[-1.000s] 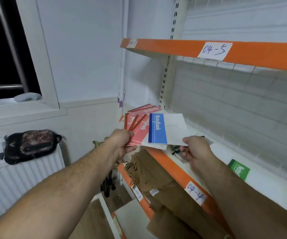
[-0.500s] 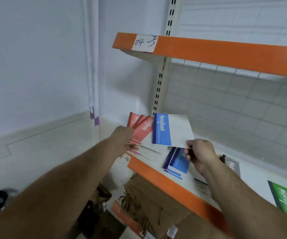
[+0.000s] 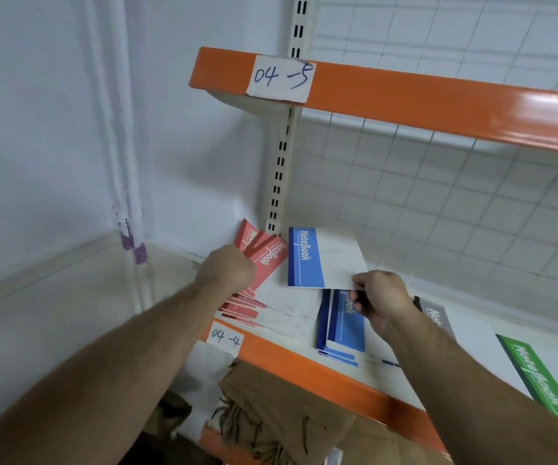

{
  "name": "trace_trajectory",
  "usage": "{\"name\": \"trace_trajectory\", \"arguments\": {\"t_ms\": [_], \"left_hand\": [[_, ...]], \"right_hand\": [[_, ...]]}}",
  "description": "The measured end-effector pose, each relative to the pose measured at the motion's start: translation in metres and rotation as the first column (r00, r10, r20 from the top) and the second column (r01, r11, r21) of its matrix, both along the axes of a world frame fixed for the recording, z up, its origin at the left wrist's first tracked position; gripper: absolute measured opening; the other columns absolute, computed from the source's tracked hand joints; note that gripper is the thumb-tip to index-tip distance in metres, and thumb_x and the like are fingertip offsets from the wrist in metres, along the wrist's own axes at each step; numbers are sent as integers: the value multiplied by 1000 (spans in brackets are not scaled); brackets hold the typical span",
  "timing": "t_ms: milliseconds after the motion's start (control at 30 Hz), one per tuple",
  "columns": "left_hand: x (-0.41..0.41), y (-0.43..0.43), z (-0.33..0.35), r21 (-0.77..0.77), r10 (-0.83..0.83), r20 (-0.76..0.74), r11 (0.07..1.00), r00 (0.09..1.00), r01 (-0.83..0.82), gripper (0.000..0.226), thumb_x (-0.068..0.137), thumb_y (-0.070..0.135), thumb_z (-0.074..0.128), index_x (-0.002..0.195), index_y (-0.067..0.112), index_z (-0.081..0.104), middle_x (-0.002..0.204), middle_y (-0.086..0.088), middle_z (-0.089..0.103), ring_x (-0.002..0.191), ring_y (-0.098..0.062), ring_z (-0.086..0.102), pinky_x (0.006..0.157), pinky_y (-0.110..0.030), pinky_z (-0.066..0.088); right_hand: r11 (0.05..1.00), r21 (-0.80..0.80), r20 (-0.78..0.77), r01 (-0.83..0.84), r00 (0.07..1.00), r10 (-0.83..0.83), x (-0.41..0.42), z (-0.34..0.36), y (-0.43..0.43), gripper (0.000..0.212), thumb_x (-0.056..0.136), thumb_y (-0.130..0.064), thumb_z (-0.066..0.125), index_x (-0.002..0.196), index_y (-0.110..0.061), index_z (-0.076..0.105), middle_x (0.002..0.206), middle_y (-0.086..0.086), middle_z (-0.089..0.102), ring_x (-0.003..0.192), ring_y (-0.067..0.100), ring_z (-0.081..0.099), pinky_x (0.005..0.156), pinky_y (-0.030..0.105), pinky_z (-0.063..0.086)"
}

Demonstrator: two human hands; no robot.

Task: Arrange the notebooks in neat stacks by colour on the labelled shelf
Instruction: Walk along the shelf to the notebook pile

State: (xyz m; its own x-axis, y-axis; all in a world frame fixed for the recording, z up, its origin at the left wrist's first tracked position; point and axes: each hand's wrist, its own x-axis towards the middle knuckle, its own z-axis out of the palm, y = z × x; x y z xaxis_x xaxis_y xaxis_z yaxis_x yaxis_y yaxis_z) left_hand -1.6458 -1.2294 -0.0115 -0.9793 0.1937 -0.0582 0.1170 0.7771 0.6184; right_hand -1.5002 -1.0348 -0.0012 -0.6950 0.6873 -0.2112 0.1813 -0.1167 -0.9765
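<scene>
My left hand [image 3: 229, 267] grips a fan of red notebooks [image 3: 264, 251] above the left end of the shelf labelled 04-4 [image 3: 304, 367]. Under it a red stack [image 3: 240, 308] lies on the shelf. My right hand [image 3: 380, 295] pinches the corner of a blue-and-white notebook [image 3: 321, 258], held up in the air. Just below that lies a stack of blue notebooks [image 3: 339, 330]. A grey notebook [image 3: 437, 315] shows behind my right wrist, and a green notebook [image 3: 539, 377] lies further right.
The shelf above, labelled 04-5 [image 3: 405, 95], overhangs the working space. A wire grid back panel [image 3: 438, 203] closes the rear, and a slotted upright [image 3: 281, 182] stands at the corner. Brown paper bags [image 3: 271, 404] fill the level below. A white wall is at left.
The view has swung right and closer to the shelf. Both hands have moved over shelf 04-4, and the blue notebook now hangs above the blue stack.
</scene>
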Motion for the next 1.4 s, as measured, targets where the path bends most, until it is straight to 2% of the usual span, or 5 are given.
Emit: {"name": "trace_trajectory", "arguments": {"t_ms": [233, 633, 1033, 1200, 1400], "left_hand": [[-2, -8, -13, -65, -40, -42, 997, 998, 37, 30, 96, 39, 59, 106, 11, 61, 89, -4, 68, 66, -21, 69, 52, -26, 49], [28, 19, -2, -114, -151, -510, 988, 846, 108, 58, 89, 44, 68, 132, 14, 46, 126, -9, 55, 114, -23, 55, 91, -38, 52], [85, 56, -9, -45, -222, -502, 972, 836, 231, 38, 90, 21, 60, 127, 12, 57, 123, -4, 59, 112, -23, 54, 95, -41, 49], [106, 62, -10, -72, -200, -502, 979, 842, 189, 33, 92, 24, 61, 123, 13, 58, 118, -3, 59, 105, -20, 53, 88, -35, 48], [130, 61, -8, -47, -171, -479, 984, 861, 169, 30, 92, 23, 64, 120, 15, 60, 116, -1, 59, 102, -16, 54, 87, -32, 51]], "right_hand": [[1000, 13, 21, 27, 999, -28, 4, -2, -8, 12, 94, 2, 45, 93, 0, 57, 59, 10, 53, 47, 17, 47, 43, 27, 37], [993, 5, 25, 116, 993, -116, 41, -5, 2, 13, 92, 3, 46, 92, 0, 58, 63, 12, 54, 48, 18, 48, 40, 26, 37], [978, 201, 316, 54, 942, -117, 87, -29, 31, 26, 84, -5, 44, 62, -3, 56, 55, 15, 59, 48, 25, 47, 50, 29, 37], [722, 628, 529, -292, 840, -120, 96, -22, 40, 8, 85, -18, 54, 78, -13, 54, 73, 1, 59, 61, 14, 53, 48, 23, 35], [510, 688, 652, -517, 748, -122, 100, -23, 46, 16, 85, -36, 57, 86, -20, 58, 82, -3, 63, 72, 17, 59, 49, 22, 33]]}}
